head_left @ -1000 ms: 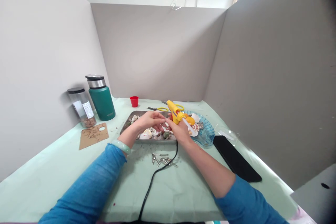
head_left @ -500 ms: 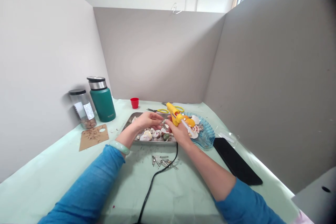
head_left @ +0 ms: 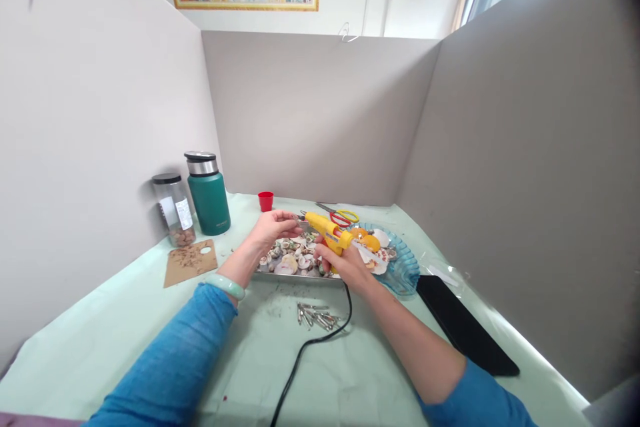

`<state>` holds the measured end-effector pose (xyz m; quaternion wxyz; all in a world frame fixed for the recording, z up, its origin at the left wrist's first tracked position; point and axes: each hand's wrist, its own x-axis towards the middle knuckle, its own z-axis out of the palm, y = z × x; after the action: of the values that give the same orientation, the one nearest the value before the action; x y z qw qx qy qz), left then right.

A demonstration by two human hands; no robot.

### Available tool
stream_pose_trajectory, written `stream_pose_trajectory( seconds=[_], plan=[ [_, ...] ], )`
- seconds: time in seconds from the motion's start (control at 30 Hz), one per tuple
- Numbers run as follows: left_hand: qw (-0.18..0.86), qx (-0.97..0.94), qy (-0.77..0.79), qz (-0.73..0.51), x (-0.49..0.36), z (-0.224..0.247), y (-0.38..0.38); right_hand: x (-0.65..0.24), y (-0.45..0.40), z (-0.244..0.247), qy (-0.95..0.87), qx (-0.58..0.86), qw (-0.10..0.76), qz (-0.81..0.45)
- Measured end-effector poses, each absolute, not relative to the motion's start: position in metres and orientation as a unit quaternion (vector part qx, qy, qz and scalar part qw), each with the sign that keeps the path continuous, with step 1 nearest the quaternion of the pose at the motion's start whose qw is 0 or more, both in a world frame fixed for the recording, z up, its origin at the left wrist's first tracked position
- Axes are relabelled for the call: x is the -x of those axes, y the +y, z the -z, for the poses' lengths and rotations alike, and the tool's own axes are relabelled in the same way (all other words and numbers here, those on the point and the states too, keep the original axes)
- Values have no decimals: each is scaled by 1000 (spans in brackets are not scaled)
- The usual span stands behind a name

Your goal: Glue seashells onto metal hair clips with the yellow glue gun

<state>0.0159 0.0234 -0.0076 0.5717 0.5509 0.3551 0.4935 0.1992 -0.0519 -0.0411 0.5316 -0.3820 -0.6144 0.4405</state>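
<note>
My right hand [head_left: 345, 261] is wrapped round a yellow hot glue gun [head_left: 325, 228], its nozzle pointing left and a clear glue stick jutting from its back. My left hand [head_left: 276, 228] has its fingers pinched together close to the nozzle; whatever is between them is too small to make out. Below both hands is a metal tray [head_left: 300, 278] holding many small seashells [head_left: 287, 263]. On the near side of the tray lies a pile of silver metal clips [head_left: 317, 315], with the black cord [head_left: 305, 345] running beside it.
A blue glass plate [head_left: 407, 273] with shells stands right of the tray. Scissors [head_left: 340, 217] and a red cup [head_left: 266, 201] sit behind. To the left are a green flask [head_left: 209, 203], a lidded jar [head_left: 175, 213] and a brown card [head_left: 191, 263]. A black flat object [head_left: 465, 323] lies right.
My right hand has brought the glue gun's nozzle leftward to my left fingers. Before, the hands were close together over the tray. The camera view has shifted slightly.
</note>
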Motion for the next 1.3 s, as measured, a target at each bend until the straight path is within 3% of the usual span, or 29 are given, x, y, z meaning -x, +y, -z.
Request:
stream_pose_trajectory(
  seconds=[0.4,1.3],
  plan=[
    [524,-550,318,-567,-11,9,29,-196,-52,44,-644,401,494,-426],
    [464,-607,321,-560,-11,9,28,-198,-46,52,-668,416,477,-392]
  ],
)
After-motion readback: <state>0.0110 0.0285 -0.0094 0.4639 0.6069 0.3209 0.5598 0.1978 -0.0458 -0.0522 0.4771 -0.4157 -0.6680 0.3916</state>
